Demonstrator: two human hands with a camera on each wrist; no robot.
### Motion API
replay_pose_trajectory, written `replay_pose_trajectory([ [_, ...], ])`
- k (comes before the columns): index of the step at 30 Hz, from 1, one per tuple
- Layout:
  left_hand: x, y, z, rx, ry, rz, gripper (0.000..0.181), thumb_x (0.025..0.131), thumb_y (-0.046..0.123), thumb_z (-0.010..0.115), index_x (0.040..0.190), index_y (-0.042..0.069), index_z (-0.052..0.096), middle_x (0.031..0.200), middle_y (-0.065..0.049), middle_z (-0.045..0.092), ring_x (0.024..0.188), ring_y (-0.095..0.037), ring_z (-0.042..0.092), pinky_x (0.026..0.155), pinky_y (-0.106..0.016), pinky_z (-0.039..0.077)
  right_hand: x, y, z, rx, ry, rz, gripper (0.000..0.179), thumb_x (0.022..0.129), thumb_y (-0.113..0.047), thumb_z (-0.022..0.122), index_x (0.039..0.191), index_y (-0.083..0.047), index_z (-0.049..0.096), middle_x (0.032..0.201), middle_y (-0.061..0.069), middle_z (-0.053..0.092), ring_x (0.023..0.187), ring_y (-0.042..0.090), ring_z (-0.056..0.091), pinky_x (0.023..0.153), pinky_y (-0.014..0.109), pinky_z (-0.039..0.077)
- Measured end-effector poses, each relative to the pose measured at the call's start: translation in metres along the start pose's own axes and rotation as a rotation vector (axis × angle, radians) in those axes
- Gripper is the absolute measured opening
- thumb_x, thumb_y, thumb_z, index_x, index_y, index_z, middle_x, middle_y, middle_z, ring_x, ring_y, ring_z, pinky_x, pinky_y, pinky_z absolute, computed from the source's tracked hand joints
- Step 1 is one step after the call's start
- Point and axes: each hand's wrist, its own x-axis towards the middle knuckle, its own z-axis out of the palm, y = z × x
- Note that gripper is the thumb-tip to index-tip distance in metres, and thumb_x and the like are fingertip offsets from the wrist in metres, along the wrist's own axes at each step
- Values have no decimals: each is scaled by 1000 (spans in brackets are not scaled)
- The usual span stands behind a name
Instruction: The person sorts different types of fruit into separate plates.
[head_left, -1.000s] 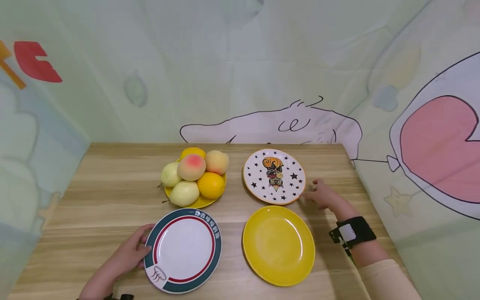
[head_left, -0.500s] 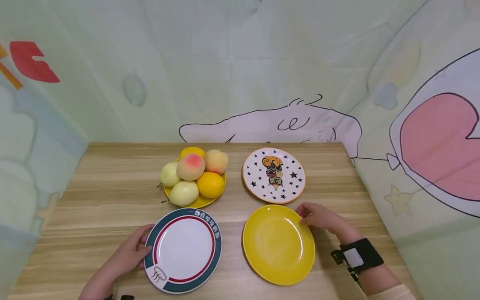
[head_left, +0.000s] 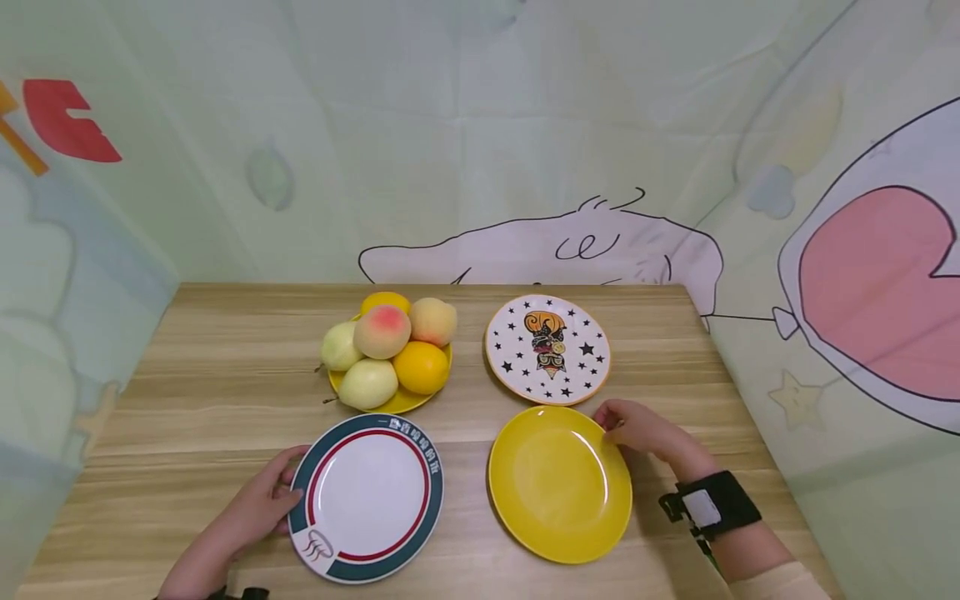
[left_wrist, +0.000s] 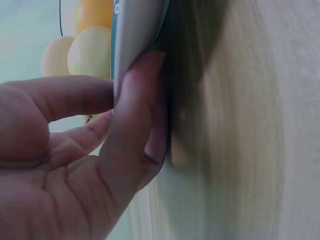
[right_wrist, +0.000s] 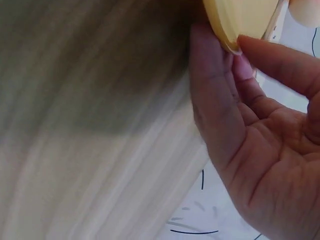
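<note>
At the front left of the table lies a white plate (head_left: 367, 497) with a dark green rim and a red ring. My left hand (head_left: 258, 502) grips its left edge, thumb on top and fingers underneath, as the left wrist view (left_wrist: 120, 125) shows. To the right sits a plain yellow plate (head_left: 558, 492). Its upper right rim is pinched between the thumb and fingers of my right hand (head_left: 637, 431); in the right wrist view, fingers (right_wrist: 212, 85) reach under the rim. Behind it, almost touching, is a white plate with black stars (head_left: 585, 367) and a cartoon figure.
Behind the green-rimmed plate, a small yellow plate (head_left: 408, 406) carries piled fruit: peaches (head_left: 382, 331), lemons (head_left: 422, 367) and pale pears (head_left: 367, 383). A printed cloth backdrop (head_left: 450, 167) rises along the back and sides of the wooden table (head_left: 225, 375).
My right hand has come from beside the star plate toward me and taken hold of the yellow plate's rim. The yellow plate has shifted slightly. The left hand keeps its place.
</note>
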Motion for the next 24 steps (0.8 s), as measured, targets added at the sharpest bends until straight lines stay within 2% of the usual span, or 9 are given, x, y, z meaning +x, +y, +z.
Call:
replay_pose_trajectory([
  [3, 0, -1, 0, -1, 2, 4, 56, 92, -5, 48, 143, 4, 30, 101, -16, 43, 71, -18, 51, 53, -30, 53, 0, -6, -6, -63, -4, -8, 18, 83, -6, 64, 99, 0, 57, 90, 9, 60, 77, 20, 54, 63, 31, 50],
  [8, 1, -2, 0, -7, 3, 13, 56, 91, -6, 48, 143, 4, 30, 101, -16, 44, 71, -18, 51, 53, -30, 54, -1, -25, -19, -234, 76, -25, 26, 84, -18, 67, 99, 1, 57, 91, 13, 61, 79, 23, 55, 67, 36, 48],
  [14, 0, -1, 0, -9, 12, -6, 55, 91, -5, 48, 143, 7, 33, 103, -17, 46, 74, -19, 52, 55, -30, 55, 6, -60, -25, -368, 210, 10, 37, 89, -22, 62, 116, 1, 54, 110, 21, 56, 91, 32, 53, 79, 45, 48],
  [18, 0, -2, 0, -17, 12, 4, 56, 91, -5, 48, 143, 6, 32, 103, -17, 45, 74, -19, 52, 55, -31, 55, 11, -89, -21, -417, 355, -57, 45, 93, -28, 57, 129, -2, 49, 128, 21, 49, 108, 35, 50, 92, 52, 46],
  [22, 0, -5, 2, -43, 7, 15, 56, 91, -6, 48, 144, 5, 30, 104, -18, 44, 75, -20, 52, 56, -33, 56, 24, -119, -10, -417, 483, -184, 55, 96, -39, 50, 140, -8, 40, 143, 17, 39, 127, 36, 40, 104, 55, 36],
  [24, 0, -6, 3, -48, 7, 8, 56, 91, -6, 47, 144, 5, 30, 105, -18, 45, 76, -20, 53, 56, -33, 56, 32, -133, -3, -412, 532, -281, 60, 97, -44, 44, 145, -10, 33, 149, 15, 32, 135, 36, 31, 110, 54, 28],
])
